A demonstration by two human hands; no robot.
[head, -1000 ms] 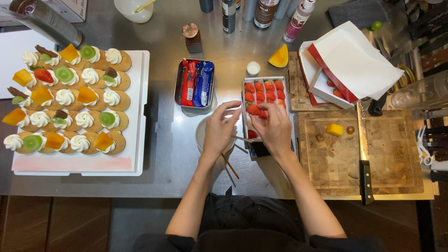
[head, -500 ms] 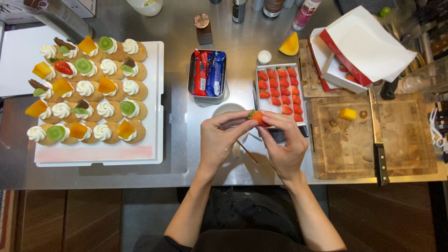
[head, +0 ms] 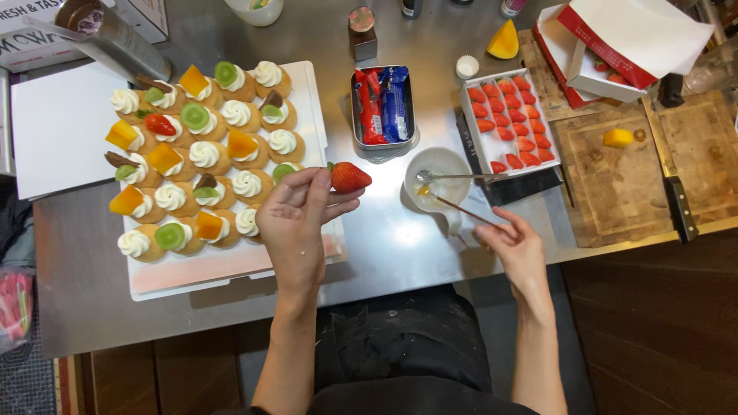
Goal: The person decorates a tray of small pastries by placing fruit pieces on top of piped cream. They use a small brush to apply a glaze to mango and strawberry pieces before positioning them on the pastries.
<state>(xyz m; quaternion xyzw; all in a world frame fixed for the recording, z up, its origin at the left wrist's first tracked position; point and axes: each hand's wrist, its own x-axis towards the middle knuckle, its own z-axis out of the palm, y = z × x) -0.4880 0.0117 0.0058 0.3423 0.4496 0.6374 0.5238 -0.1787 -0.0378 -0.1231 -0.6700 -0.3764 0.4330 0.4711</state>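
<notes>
My left hand (head: 296, 223) holds a red strawberry (head: 350, 177) by its fingertips, just off the right edge of a white board (head: 231, 265) that carries several small round pastries (head: 204, 154) topped with cream and fruit. My right hand (head: 513, 244) grips the end of a thin brush (head: 461, 210). Its tip rests in a small white bowl (head: 438, 178) of clear glaze. A white tray (head: 507, 115) of halved strawberries lies just behind the bowl.
A metal tin (head: 384, 107) holds red and blue wrapped packets. On the right, a wooden cutting board (head: 638, 177) carries a knife (head: 675, 188) and a yellow fruit piece (head: 618, 137). A red and white box (head: 615, 42) sits behind it. An orange fruit wedge (head: 503, 42) lies nearby.
My left hand carried the strawberry leftward from in front of the strawberry tray to the pastry board's edge. My right hand let go of it and took the brush at the bowl.
</notes>
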